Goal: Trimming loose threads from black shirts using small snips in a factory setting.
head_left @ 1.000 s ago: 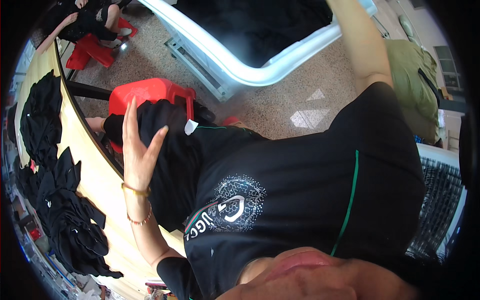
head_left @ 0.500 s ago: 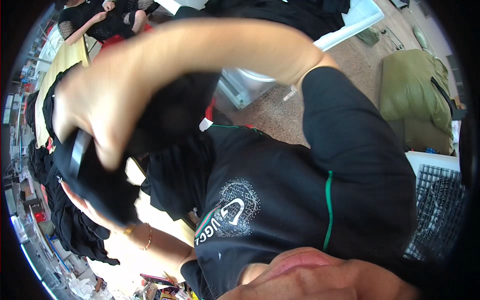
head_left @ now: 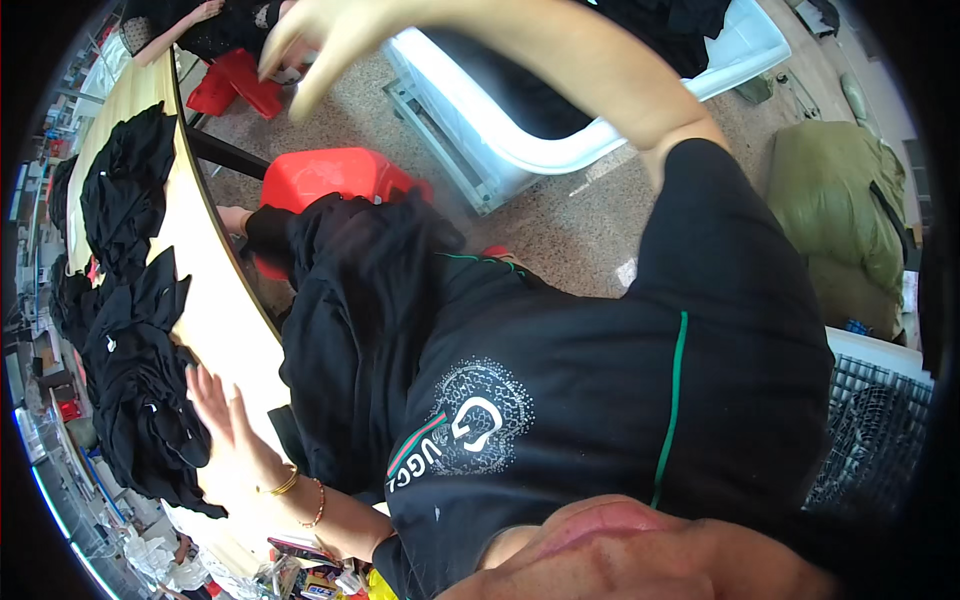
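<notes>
My left hand point(head_left: 238, 440), with bracelets at the wrist, is raised beside the table with its fingers spread and nothing in them. Behind its fingertips lies a heap of crumpled black garments point(head_left: 140, 400) on the table. At the top, my right hand point(head_left: 335, 35) is lifted on an outstretched arm, its fingers apart and holding nothing. A black garment point(head_left: 350, 330) is draped over my lap in loose folds. Another black garment point(head_left: 130, 190) is bunched farther along the table.
The pale tabletop point(head_left: 205, 270) curves along the left. A red stool point(head_left: 330, 172) stands on the speckled floor, near a white tub point(head_left: 525, 150) holding black cloth. A co-worker's arm point(head_left: 165, 42) shows at top left. An olive-green sack point(head_left: 840, 200) sits at right.
Both hands have let go of the black garment they held. My right hand has swung up and away from the table; my left has stayed low, its fingers now spread.
</notes>
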The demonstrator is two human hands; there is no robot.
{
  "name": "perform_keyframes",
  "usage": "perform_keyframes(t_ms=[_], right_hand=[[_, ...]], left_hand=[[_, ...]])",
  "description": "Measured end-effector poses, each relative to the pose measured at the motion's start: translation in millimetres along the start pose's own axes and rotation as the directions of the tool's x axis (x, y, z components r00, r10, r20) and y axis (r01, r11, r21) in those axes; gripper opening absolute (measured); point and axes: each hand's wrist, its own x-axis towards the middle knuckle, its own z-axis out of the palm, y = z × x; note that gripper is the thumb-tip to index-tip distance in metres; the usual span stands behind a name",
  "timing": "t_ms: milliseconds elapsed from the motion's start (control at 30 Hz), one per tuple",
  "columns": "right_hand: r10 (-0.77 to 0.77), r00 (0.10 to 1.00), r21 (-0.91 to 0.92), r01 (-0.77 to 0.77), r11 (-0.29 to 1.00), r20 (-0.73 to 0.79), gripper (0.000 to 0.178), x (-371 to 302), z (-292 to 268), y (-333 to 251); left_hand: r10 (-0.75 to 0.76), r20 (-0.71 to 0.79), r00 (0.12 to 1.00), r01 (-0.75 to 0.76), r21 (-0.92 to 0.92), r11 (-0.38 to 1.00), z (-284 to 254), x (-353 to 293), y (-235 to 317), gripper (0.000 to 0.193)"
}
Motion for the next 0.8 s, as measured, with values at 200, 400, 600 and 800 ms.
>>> perform_keyframes(t_ms=[200,400,600,800], right_hand=[[0.836,0.548,-0.349,-0.779,0.521,0.026,0.073,-126.9,-61.5,171.1],[0.906,0.419,-0.524,-0.788,0.324,-0.069,0.052,-186.3,-10.5,229.8],[0.948,0.215,-0.357,-0.926,0.123,-0.233,0.077,-253.7,12.0,306.8],[0.958,0.24,0.048,-0.967,0.251,-0.157,0.033,-273.2,-5.6,324.6]], left_hand=[[-0.072,0.432,0.899,-0.068,0.299,0.952,60.8,7.8,-14.5,0.07],[-0.197,0.416,0.888,0.031,0.373,0.927,66.8,14.8,-32.7,0.071],[-0.229,0.41,0.883,0.056,0.392,0.918,66.4,18.3,-40.8,0.07],[-0.242,0.415,0.877,0.079,0.373,0.924,66.9,22.0,-43.3,0.069]])
